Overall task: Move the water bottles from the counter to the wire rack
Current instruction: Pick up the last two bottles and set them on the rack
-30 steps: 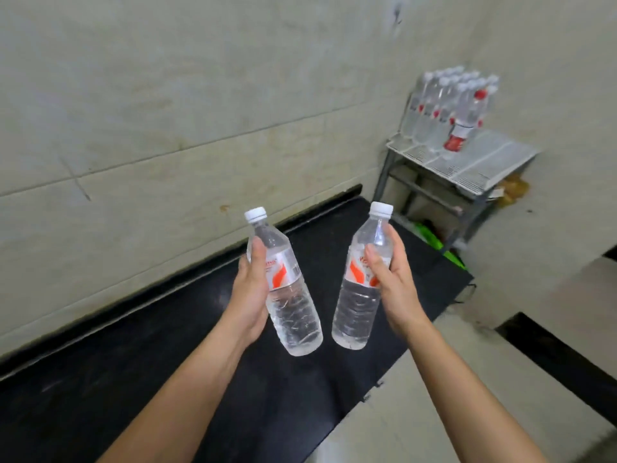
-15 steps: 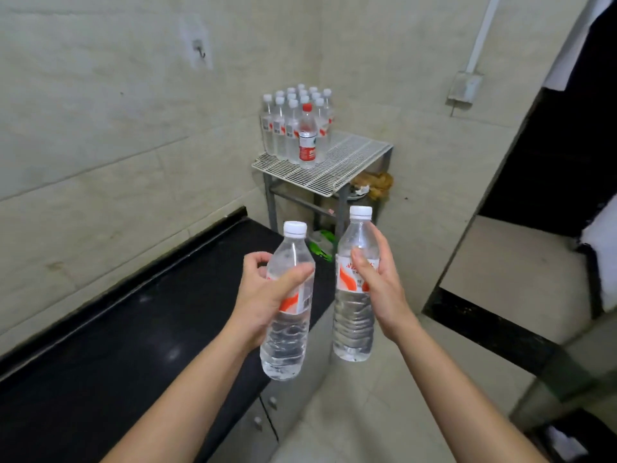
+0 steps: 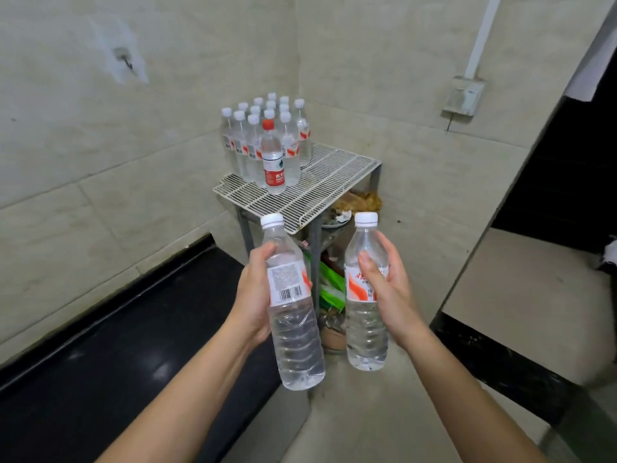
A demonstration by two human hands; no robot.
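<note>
1. Your left bottle (image 3: pixel 297 345) is in the air above the near end of the black counter (image 3: pixel 117 362); it tilts with its white cap leaning away and to the left; the barcode side of its label faces you; clear water shows in it.
2. Your left hand (image 3: pixel 252 295) grips this bottle round the label band; the thumb lies up against the bottle's shoulder and the fingers curl round behind.
3. Your right bottle (image 3: pixel 365 332) hangs nearly upright just beside the left one, apart from it; its red-and-white label faces you; the white cap is on.
4. Your right hand (image 3: pixel 389 295) grips it from the right at label height; the thumb lies across the front and the fingers wrap behind.
5. The wire rack (image 3: pixel 334 175) stands ahead in the corner of the room, beyond both held bottles; its white grid top sits on a grey frame.
6. A cluster of bottles (image 3: pixel 247 145) with white caps stands upright on the rack's back left part, packed tight; a red-capped bottle (image 3: pixel 273 162) with a red label stands at the cluster's front edge.
7. The counter runs along the left wall under your left forearm; its surface is glossy.
8. Green packaging (image 3: pixel 330 285) and brown clutter (image 3: pixel 359 202) lie beneath and behind the rack; a hook (image 3: pixel 125 60) is on the left wall; a grey box (image 3: pixel 464 96) with a white pipe (image 3: pixel 480 35) is on the right wall.
</note>
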